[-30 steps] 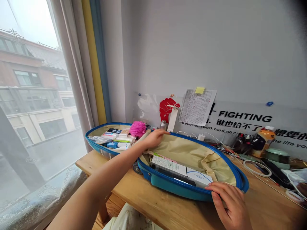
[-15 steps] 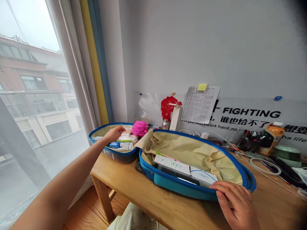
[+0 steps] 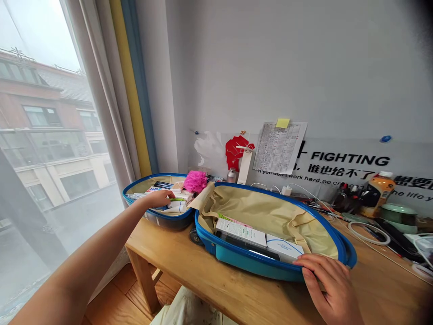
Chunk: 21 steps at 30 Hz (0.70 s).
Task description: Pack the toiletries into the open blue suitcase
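A small blue suitcase (image 3: 237, 267) with a beige lining lies opened flat on the wooden table. My left hand (image 3: 160, 197) is over its left half, fingers stretched down among the packed things, nothing visibly held. Close to that hand are a white tube (image 3: 177, 206), a blue-and-white box (image 3: 153, 189) and a pink mesh bath puff (image 3: 195, 181). In the right half, white boxes (image 3: 241, 231) lie along the near wall beside a dark flat object (image 3: 248, 247). My right hand (image 3: 328, 282) grips the near rim at the right, fingers over it and thumb against the outside.
Behind the suitcase stand a small metal bottle (image 3: 232, 175) and a tall white box (image 3: 245, 167). An orange drink bottle (image 3: 378, 194), a green lidded jar (image 3: 399, 218) and white cables (image 3: 368, 232) are at the right. Curtains (image 3: 117, 90) hang by the window.
My left hand has lowered into the left half and now covers most of the blue tube; the blue-and-white box shows behind it. My right hand stays at the rim. The view shifted slightly.
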Tool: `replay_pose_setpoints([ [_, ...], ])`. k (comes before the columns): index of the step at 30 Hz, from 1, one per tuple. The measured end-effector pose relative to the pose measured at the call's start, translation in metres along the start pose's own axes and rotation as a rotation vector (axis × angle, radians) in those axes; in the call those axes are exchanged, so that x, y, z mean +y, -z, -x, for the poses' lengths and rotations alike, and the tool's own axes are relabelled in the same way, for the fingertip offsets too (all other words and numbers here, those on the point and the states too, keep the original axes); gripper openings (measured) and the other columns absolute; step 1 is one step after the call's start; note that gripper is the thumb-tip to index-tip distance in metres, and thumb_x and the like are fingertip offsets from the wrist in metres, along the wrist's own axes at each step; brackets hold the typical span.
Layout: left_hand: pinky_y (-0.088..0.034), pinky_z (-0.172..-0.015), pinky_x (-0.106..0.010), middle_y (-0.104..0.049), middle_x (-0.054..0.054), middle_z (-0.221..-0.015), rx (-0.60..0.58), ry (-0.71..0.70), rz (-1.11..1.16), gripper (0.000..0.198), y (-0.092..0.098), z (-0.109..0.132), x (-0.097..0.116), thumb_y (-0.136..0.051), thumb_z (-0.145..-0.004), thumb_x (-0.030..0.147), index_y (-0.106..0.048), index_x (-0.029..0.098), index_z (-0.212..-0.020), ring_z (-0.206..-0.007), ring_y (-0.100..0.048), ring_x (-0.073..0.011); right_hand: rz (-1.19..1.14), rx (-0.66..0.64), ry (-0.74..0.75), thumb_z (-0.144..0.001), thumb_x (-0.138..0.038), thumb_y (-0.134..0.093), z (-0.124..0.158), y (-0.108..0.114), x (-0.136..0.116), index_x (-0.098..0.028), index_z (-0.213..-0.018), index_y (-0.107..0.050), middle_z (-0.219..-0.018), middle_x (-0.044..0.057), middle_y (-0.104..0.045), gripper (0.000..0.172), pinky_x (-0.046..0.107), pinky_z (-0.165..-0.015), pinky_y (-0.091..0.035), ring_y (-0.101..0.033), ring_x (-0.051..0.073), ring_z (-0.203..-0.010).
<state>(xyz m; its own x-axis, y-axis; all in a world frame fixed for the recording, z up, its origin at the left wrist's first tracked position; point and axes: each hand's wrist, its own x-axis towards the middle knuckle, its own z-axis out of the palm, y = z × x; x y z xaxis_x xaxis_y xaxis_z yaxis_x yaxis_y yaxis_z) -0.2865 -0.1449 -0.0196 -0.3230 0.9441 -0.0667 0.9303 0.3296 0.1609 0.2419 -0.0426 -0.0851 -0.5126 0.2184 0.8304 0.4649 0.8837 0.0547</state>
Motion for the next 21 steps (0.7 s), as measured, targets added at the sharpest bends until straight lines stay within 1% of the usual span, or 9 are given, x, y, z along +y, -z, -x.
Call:
replay_pose_setpoints([
  [4, -0.047, -0.095, -0.046, -0.062, -0.008, -0.116, 0.013, -0.015, -0.035, 0.028, 0.0, -0.002, 0.0, -0.058, -0.092, 0.038, -0.062, 0.017, -0.11, -0.106, -0.059, -0.0217, -0.005, 0.003, 0.004, -0.091, -0.03, -0.048, -0.001, 0.0, 0.0, -0.026, -0.086, -0.066, -0.086, 0.001, -0.069, 0.02, 0.031, -0.075, -0.04, -0.063, 0.017, -0.081],
  [8, -0.048, -0.093, -0.044, -0.063, -0.007, -0.113, 0.021, -0.037, -0.043, 0.027, 0.002, 0.001, 0.002, -0.057, -0.092, 0.038, -0.063, 0.017, -0.107, -0.104, -0.059, -0.0208, -0.013, 0.025, 0.021, -0.091, -0.028, -0.048, -0.004, 0.002, -0.003, -0.026, -0.087, -0.065, -0.085, 0.0, -0.068, 0.017, 0.03, -0.074, -0.04, -0.062, 0.016, -0.08],
  [12, -0.05, -0.087, -0.04, -0.067, -0.005, -0.101, 0.033, -0.019, -0.047, 0.028, 0.004, 0.011, 0.005, -0.056, -0.092, 0.04, -0.063, 0.015, -0.102, -0.092, -0.063, -0.0179, -0.028, 0.049, 0.015, -0.092, -0.028, -0.047, -0.01, 0.005, -0.008, -0.025, -0.086, -0.064, -0.082, -0.001, -0.068, 0.018, 0.03, -0.073, -0.039, -0.062, 0.015, -0.077],
  [14, -0.05, -0.083, -0.037, -0.068, -0.005, -0.096, 0.08, 0.007, -0.053, 0.029, 0.006, 0.016, 0.006, -0.052, -0.093, 0.041, -0.063, 0.017, -0.103, -0.087, -0.064, -0.0183, -0.031, 0.054, 0.002, -0.091, -0.029, -0.047, -0.011, 0.005, -0.01, -0.025, -0.086, -0.064, -0.082, -0.001, -0.068, 0.018, 0.03, -0.073, -0.04, -0.063, 0.014, -0.077],
  [16, -0.048, -0.079, -0.034, -0.07, -0.006, -0.094, 0.165, 0.04, -0.059, 0.032, 0.009, 0.021, 0.009, -0.043, -0.094, 0.041, -0.061, 0.019, -0.109, -0.088, -0.065, -0.0219, -0.033, 0.061, -0.017, -0.091, -0.03, -0.047, -0.012, 0.005, -0.01, -0.026, -0.085, -0.065, -0.082, -0.002, -0.068, 0.019, 0.03, -0.074, -0.04, -0.063, 0.014, -0.077],
  [19, -0.046, -0.08, -0.034, -0.069, -0.01, -0.107, 0.316, 0.045, -0.062, 0.043, 0.02, 0.027, 0.022, -0.026, -0.096, 0.039, -0.053, 0.02, -0.123, -0.101, -0.064, -0.0275, -0.031, 0.069, -0.024, -0.092, -0.032, -0.046, -0.012, 0.005, -0.011, -0.026, -0.084, -0.065, -0.082, -0.002, -0.069, 0.022, 0.03, -0.074, -0.04, -0.064, 0.014, -0.076],
  [21, -0.045, -0.086, -0.035, -0.065, -0.011, -0.118, 0.381, -0.011, -0.058, 0.048, 0.029, 0.028, 0.039, -0.018, -0.097, 0.037, -0.048, 0.02, -0.13, -0.109, -0.06, -0.0276, -0.026, 0.076, -0.01, -0.093, -0.032, -0.046, -0.013, 0.005, -0.012, -0.026, -0.084, -0.065, -0.081, -0.001, -0.069, 0.022, 0.03, -0.074, -0.04, -0.063, 0.015, -0.076],
])
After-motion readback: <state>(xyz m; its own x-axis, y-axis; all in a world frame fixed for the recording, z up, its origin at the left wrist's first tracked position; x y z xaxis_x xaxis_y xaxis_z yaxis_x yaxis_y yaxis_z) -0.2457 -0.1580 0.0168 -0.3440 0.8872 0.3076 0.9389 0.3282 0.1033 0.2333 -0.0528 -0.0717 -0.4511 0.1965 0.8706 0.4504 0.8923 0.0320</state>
